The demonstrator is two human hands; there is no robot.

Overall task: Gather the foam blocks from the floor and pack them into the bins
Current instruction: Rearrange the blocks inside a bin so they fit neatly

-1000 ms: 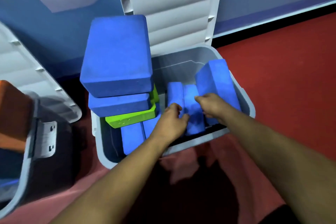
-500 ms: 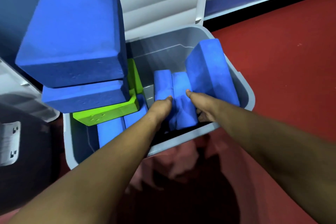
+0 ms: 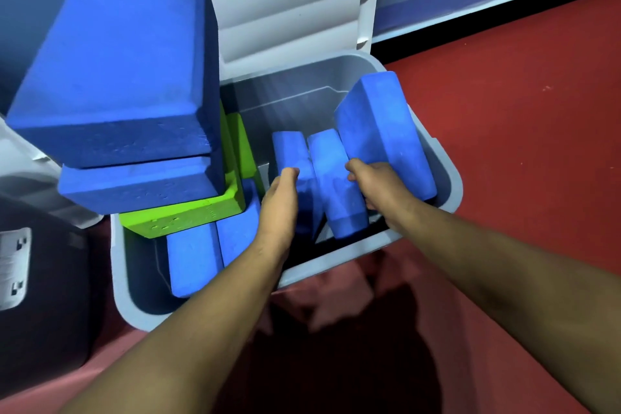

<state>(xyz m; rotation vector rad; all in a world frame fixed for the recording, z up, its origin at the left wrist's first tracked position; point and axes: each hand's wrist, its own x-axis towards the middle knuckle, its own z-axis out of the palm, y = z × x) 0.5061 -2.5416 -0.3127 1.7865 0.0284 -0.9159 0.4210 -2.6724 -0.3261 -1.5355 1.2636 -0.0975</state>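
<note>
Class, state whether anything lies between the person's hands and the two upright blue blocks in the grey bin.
Nothing visible does. The left hand grips the left upright blue block, the right hand the right upright blue block, both inside the grey bin.

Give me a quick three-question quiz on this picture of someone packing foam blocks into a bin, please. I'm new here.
1. True or false: the green block lies under two stacked blue blocks.
2. What do the left hand and right hand grip? A) the floor B) upright blue blocks inside the bin C) a bottle
3. Fill in: the bin's lid is ____ (open or closed).
Key: 1 true; 2 B; 3 open.
</note>
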